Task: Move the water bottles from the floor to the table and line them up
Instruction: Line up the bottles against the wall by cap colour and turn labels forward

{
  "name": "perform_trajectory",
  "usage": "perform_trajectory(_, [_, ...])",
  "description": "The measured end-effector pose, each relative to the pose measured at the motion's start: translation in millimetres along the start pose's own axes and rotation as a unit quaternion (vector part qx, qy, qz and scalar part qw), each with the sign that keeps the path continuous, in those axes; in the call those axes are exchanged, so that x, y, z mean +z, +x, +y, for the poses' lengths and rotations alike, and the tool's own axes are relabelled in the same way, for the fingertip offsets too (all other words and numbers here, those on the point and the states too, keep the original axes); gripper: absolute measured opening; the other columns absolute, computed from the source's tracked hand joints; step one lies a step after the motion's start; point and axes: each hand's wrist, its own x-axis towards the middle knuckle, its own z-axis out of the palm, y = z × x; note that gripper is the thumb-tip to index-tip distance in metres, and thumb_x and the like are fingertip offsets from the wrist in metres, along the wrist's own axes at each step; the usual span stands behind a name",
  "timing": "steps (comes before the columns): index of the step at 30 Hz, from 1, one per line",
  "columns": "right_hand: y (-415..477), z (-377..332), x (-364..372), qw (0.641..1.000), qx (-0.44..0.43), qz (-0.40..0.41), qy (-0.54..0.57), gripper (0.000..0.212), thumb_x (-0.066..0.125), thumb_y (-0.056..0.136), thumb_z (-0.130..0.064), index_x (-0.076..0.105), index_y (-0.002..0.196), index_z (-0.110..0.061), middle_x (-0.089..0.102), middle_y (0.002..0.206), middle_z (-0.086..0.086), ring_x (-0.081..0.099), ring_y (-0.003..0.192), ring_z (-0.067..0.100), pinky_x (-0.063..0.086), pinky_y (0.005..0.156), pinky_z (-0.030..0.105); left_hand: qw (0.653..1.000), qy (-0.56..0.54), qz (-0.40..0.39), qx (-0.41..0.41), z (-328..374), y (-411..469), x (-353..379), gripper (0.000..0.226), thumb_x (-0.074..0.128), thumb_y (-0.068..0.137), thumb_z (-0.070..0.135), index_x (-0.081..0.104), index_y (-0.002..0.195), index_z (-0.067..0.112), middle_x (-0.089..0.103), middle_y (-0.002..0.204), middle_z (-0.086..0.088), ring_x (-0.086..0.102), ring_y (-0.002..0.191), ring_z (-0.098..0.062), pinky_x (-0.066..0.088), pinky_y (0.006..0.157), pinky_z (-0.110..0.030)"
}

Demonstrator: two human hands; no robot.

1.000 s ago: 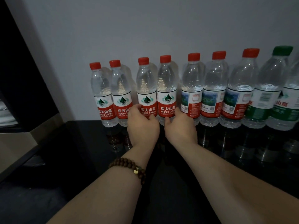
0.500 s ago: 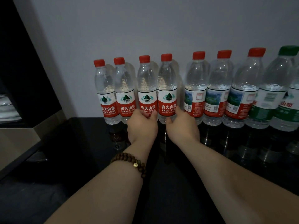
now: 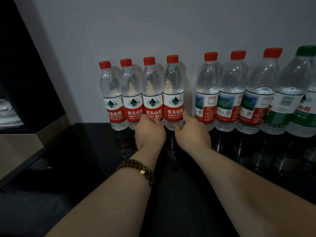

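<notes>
Black table [image 3: 188, 194] carries a row of water bottles [image 3: 234, 86] at 12 o'clock, against the wall.
Red labels read "NONGFU SPRING"; a green-capped bottle [image 3: 290, 100] stands at 3 o'clock. The left hand [image 3: 150, 134] grips the third bottle [image 3: 152, 93], and the right hand [image 3: 191, 134] grips the fourth bottle [image 3: 173, 89]. The bead bracelet [image 3: 136, 168] is at 6 o'clock.

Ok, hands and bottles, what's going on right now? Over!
Left hand grips third bottle from left, right hand grips fourth bottle. Both upright on table. Gap before fifth bottle; nothing blocking.
</notes>
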Motion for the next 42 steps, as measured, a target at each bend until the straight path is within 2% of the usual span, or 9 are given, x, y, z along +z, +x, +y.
perform_trajectory(4, [0, -1, 0, 1.0, -0.001, -0.006, -0.007, 0.056, 0.058, 0.101, -0.035, 0.04, 0.154, -0.03, 0.069, 0.122, 0.002, 0.065, 0.112, 0.029, 0.057, 0.086, 0.039, 1.0, -0.002, -0.003, -0.008, 0, 1, 1, 0.024, 0.058, 0.1, 0.043, 0.053, 0.091, 0.021, 0.068, 0.088, -0.002, 0.071, 0.077, -0.024, 0.059, 0.069, -0.039])
perform_trajectory(7, [-1, -2, 0, 1.0, 0.003, 0.001, -0.003, 0.05, 0.056, 0.101, -0.034, 0.046, 0.149, -0.029, 0.07, 0.118, 0.002, 0.066, 0.108, 0.029, 0.057, 0.082, 0.038, 1.0, -0.002, 0.003, -0.006, 0, 1, 2, 0.024, 0.06, 0.097, 0.042, 0.054, 0.084, 0.023, 0.064, 0.081, 0.003, 0.061, 0.068, -0.013, 0.04, 0.052, -0.026])
perform_trajectory(13, [3, -2, 2, 0.997, 0.071, 0.026, 0.014, 0.019, 0.056, 0.095, -0.029, 0.069, 0.103, -0.02, 0.068, 0.093, 0.004, 0.062, 0.079, 0.026, 0.048, 0.064, 0.031, 0.999, -0.031, -0.004, -0.009, 0, 2, 2, 0.024, 0.061, 0.093, 0.04, 0.057, 0.079, 0.022, 0.064, 0.076, 0.003, 0.062, 0.066, -0.014, 0.038, 0.051, -0.026])
perform_trajectory(23, [2, 1, 4, 0.998, 0.056, 0.021, 0.03, 0.027, 0.057, 0.095, -0.029, 0.073, 0.116, -0.024, 0.057, 0.083, -0.004, 0.053, 0.069, 0.017, 0.045, 0.059, 0.026, 1.0, -0.008, 0.004, -0.01, -4, 7, 5, 0.026, 0.058, 0.1, 0.042, 0.052, 0.082, 0.023, 0.061, 0.081, 0.002, 0.06, 0.071, -0.014, 0.039, 0.053, -0.026])
perform_trajectory(28, [1, -1, 3, 0.997, 0.061, 0.028, 0.03, 0.025, 0.056, 0.096, -0.026, 0.073, 0.113, -0.023, 0.071, 0.097, 0.004, 0.059, 0.074, 0.021, 0.05, 0.063, 0.029, 0.999, -0.041, 0.023, -0.013, -3, 6, 3, 0.026, 0.068, 0.093, 0.042, 0.053, 0.082, 0.024, 0.061, 0.083, 0.005, 0.061, 0.074, -0.012, 0.036, 0.053, -0.024])
perform_trajectory(31, [1, -1, 2, 0.996, 0.069, 0.037, 0.042, 0.018, 0.056, 0.092, -0.024, 0.073, 0.097, -0.022, 0.072, 0.093, 0.002, 0.065, 0.077, 0.023, 0.057, 0.066, 0.032, 0.995, 0.002, 0.101, 0.02, -1, 3, 0, 0.036, 0.077, 0.083, 0.051, 0.053, 0.089, 0.024, 0.055, 0.104, 0.008, 0.057, 0.096, -0.013, 0.05, 0.079, -0.034])
perform_trajectory(34, [1, -2, 0, 0.994, 0.076, 0.056, 0.059, 0.023, 0.058, 0.092, -0.026, 0.076, 0.107, -0.027, 0.074, 0.101, -0.003, 0.069, 0.087, 0.023, 0.058, 0.073, 0.035, 0.967, 0.086, 0.237, 0.042, 0, 7, -8, 0.075, 0.083, 0.07, 0.061, 0.047, 0.122, 0.021, 0.047, 0.133, -0.005, 0.046, 0.127, -0.026, 0.035, 0.11, -0.051])
perform_trajectory(38, [0, -3, 2, 0.995, 0.065, 0.065, 0.031, 0.008, 0.061, 0.091, -0.032, 0.066, 0.086, -0.03, 0.07, 0.087, -0.008, 0.064, 0.077, 0.018, 0.046, 0.058, 0.027, 0.98, 0.094, 0.178, -0.009, -7, 14, -12, 0.111, 0.079, 0.07, 0.07, 0.026, 0.148, 0.012, 0.018, 0.163, -0.021, 0.017, 0.154, -0.038, 0.014, 0.124, -0.054])
perform_trajectory(42, [2, -3, 7, 0.997, 0.021, 0.05, 0.051, 0.008, 0.062, 0.092, -0.026, 0.068, 0.086, -0.026, 0.07, 0.087, -0.005, 0.067, 0.08, 0.018, 0.058, 0.068, 0.034, 0.991, 0.079, 0.071, -0.079, -15, 22, -10, 0.128, 0.074, 0.068, 0.078, 0.01, 0.155, 0.01, -0.006, 0.168, -0.026, -0.002, 0.158, -0.038, 0.002, 0.126, -0.056])
